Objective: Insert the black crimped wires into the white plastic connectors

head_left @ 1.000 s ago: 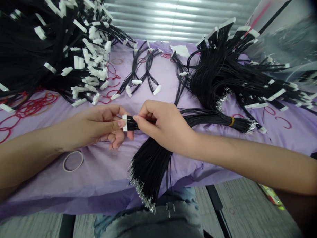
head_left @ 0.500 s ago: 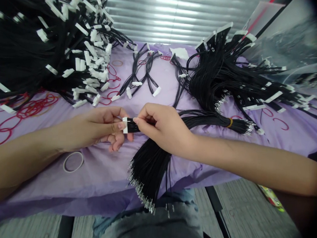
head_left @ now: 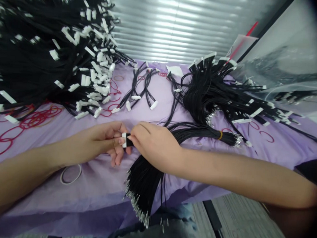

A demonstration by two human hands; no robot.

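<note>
Between the thumb and fingers of my left hand is a white plug connector, held near the middle of the table. Short black wires run from its right side into my right hand, whose fingers pinch close to the connector; the exact fingertip contact is partly hidden. Under my right hand a thick bunch of black wires fans toward the front edge, its ends tipped with silver metal terminals. Another wire bundle, tied with a yellow band, lies to the right of that hand.
A big heap of black cables with white connectors fills the back left. More cables lie at the back right beside a clear plastic bag. Red rubber bands and a pale ring rest on the purple cloth.
The view has tilted, so the table sits lower in it. My right hand has come closer to the connector, leaving less wire showing between the hands. My left hand keeps its hold.
</note>
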